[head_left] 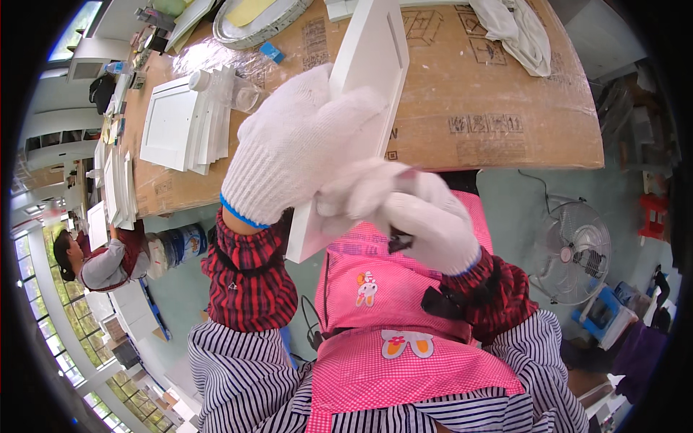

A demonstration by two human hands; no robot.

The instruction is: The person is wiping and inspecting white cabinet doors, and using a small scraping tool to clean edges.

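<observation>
Gloves (289,151): white, ribbed knit, blue left edge (242,216)
Sleeves (249,299): red-and-black plaid
Apron (426,379): pink check, rabbit patches (406,345)
Clothes (234,372): dark-and-white stripes

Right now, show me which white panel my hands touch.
The tilted panel at your left hand and right hand; it slants across the near edge of the table, unlike the stacked panels at left.

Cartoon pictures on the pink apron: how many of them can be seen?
2. The rabbit picture is on the upper apron; the wider, eared picture is below it, slightly right. The right hand or panel may hide others.
</observation>
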